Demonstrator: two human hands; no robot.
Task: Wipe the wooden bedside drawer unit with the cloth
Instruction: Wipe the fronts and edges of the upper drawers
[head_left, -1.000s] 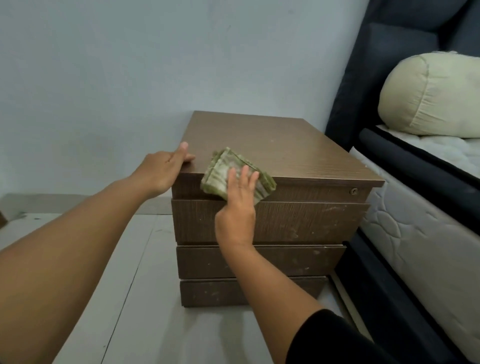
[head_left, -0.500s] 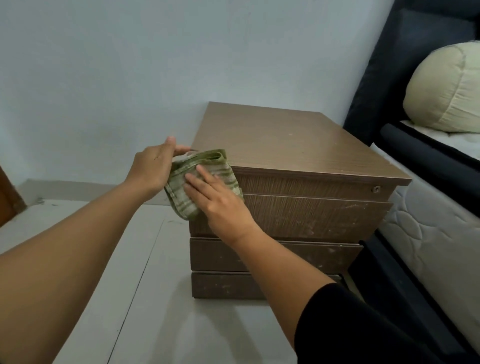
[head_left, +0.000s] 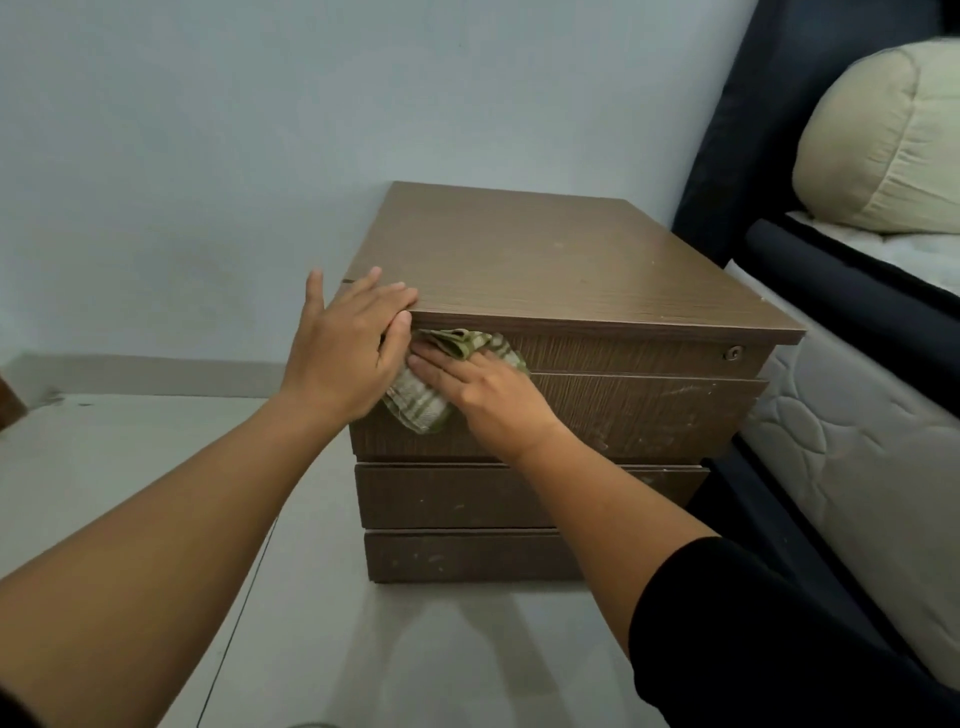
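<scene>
The brown wooden drawer unit (head_left: 561, 260) stands on the floor against the wall, its several drawer fronts scuffed. A folded green-and-white striped cloth (head_left: 421, 402) lies against the top drawer front at the unit's front left corner. My right hand (head_left: 483, 395) presses the cloth flat against the drawer front with straight fingers. My left hand (head_left: 348, 348) rests on the top left corner of the unit, fingers extended over the top edge and thumb down beside the cloth.
A bed with a dark frame (head_left: 727, 156), white quilted mattress (head_left: 852, 447) and cream bolster pillow (head_left: 883, 140) stands close on the right. A small round lock (head_left: 733, 353) sits at the top drawer's right end. Pale tiled floor (head_left: 130, 452) stretches to the left.
My right hand slid the cloth from the top front edge down and left onto the drawer front at the corner. My left hand shifted its fingers further onto the top.
</scene>
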